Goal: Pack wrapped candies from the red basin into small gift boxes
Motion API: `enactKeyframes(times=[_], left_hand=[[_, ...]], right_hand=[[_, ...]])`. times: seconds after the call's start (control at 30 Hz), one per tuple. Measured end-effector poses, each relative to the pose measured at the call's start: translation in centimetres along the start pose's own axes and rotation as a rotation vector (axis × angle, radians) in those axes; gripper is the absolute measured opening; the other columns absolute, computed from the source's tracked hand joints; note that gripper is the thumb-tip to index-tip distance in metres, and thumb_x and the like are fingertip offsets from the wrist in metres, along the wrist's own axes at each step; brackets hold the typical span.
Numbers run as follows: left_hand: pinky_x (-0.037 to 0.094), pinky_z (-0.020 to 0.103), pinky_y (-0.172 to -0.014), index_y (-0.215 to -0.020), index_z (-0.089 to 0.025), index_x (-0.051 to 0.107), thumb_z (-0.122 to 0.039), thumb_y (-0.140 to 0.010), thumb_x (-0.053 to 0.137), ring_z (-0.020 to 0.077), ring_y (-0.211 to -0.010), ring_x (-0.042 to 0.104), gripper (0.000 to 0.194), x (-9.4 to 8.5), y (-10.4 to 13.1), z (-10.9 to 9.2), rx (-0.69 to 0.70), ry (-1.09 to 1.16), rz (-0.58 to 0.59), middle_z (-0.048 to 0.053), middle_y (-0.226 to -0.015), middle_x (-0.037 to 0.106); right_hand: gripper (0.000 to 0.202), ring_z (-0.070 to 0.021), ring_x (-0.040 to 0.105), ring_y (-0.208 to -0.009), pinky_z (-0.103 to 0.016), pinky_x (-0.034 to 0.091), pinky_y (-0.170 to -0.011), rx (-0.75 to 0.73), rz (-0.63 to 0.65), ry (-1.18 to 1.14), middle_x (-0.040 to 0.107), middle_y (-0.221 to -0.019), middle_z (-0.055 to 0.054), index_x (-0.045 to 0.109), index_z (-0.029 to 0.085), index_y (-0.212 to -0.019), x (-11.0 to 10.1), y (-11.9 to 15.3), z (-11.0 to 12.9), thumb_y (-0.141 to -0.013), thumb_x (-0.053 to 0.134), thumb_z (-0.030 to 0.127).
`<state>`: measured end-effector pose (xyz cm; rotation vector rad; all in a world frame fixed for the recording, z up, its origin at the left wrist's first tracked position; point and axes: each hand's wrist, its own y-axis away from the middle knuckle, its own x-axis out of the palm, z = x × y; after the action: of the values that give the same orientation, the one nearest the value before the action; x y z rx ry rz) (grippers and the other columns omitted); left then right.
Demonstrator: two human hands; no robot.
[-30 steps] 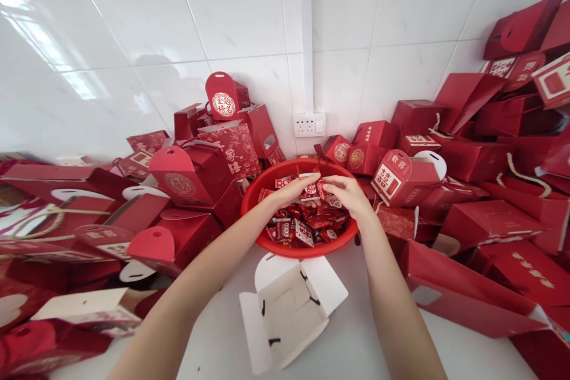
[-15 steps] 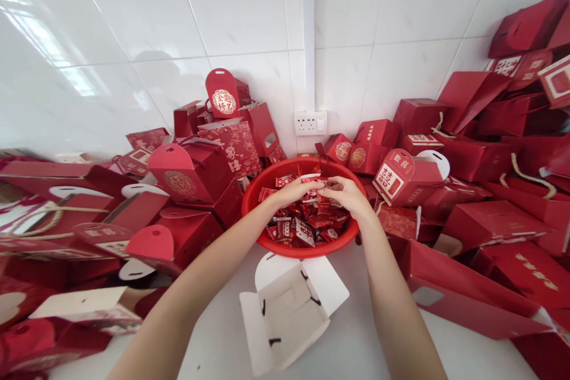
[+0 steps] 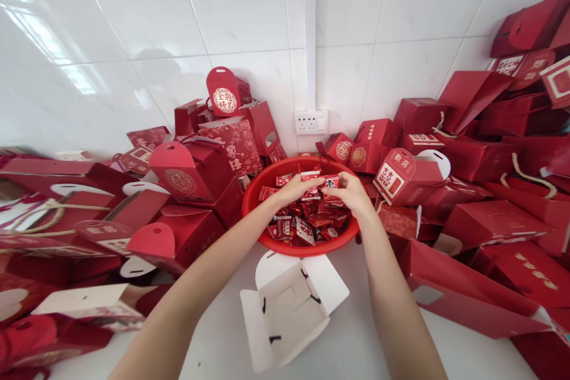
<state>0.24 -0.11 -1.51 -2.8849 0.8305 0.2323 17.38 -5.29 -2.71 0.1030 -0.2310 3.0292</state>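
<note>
A round red basin [image 3: 267, 244] in the middle holds many small wrapped candies [image 3: 305, 230] in red, dark and white wrappers. Over the basin, my left hand [image 3: 294, 190] is closed on a red and white candy packet [image 3: 312, 184]. My right hand [image 3: 351, 191] pinches another red and white candy packet [image 3: 330, 181] between thumb and fingers, just beside the left one. In front of the basin an open white box [image 3: 291, 314] lies with its flaps spread and dark cord ends showing inside it.
Red gift boxes [image 3: 191, 172] are heaped on the left, and more red gift boxes [image 3: 490, 225] are piled high on the right. A wall socket [image 3: 310, 123] sits on the white tiled wall behind the basin. The table surface [image 3: 351, 332] is pale.
My hands have drawn slightly apart over the basin. The packet in my right hand now shows clearly between its fingers. The white box has stayed in place.
</note>
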Motion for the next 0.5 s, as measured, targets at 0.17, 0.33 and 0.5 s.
enactKeyframes(times=[0.17,0.33,0.5], left_hand=[[0.05,0.035,-0.088,-0.091,-0.012,0.076,-0.068,-0.069,0.075,0.0247,-0.093,0.067,0.06,-0.05,-0.03,-0.18,-0.034,-0.018,-0.094,0.007,-0.087,0.077],[0.047,0.032,-0.095,-0.087,-0.017,0.076,-0.061,-0.079,0.067,0.0254,-0.106,0.065,0.046,-0.02,-0.16,-0.59,-0.032,-0.055,-0.126,0.006,-0.091,0.077],[0.047,0.031,-0.086,-0.074,-0.016,0.073,-0.049,-0.075,0.07,0.0223,-0.09,0.064,0.033,-0.22,-0.22,-0.47,-0.018,-0.113,-0.065,0.004,-0.078,0.073]], right_hand=[[0.043,-0.0209,0.068,-0.069,-0.037,0.055,-0.07,0.012,-0.029,-0.032,0.072,-0.072,0.0,0.059,0.021,-0.071,0.01,0.26,0.36,-0.044,0.09,0.033],[0.034,-0.0228,0.07,-0.076,-0.038,0.055,-0.077,-0.005,-0.049,-0.074,0.075,-0.078,-0.002,0.068,0.02,-0.077,0.01,0.09,0.22,-0.049,0.084,0.031],[0.03,-0.0241,0.071,-0.085,-0.038,0.054,-0.084,-0.049,-0.12,-0.066,0.077,-0.084,-0.003,0.071,0.021,-0.081,-0.11,-0.13,-0.16,-0.058,0.081,0.035]])
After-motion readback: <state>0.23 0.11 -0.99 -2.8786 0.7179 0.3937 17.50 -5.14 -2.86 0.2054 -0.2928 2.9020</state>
